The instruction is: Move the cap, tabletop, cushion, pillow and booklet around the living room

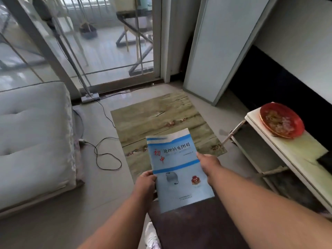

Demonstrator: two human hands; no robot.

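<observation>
Ahead of the booklet (177, 169), held flat between the left hand (146, 182) and the right hand (209, 163), the way is open above the wood-patterned board (161, 121) lying on the floor, on toward the glass sliding door (115, 42). To the left, bare floor tile runs beside the board, crossed by a looping black cable (106, 153) and bounded by the padded sofa (34, 137). To the right, a pale low table (287, 155) with a red plate (282, 120) on its near corner closes that side, and a tall white panel (215, 47) leans behind it.
</observation>
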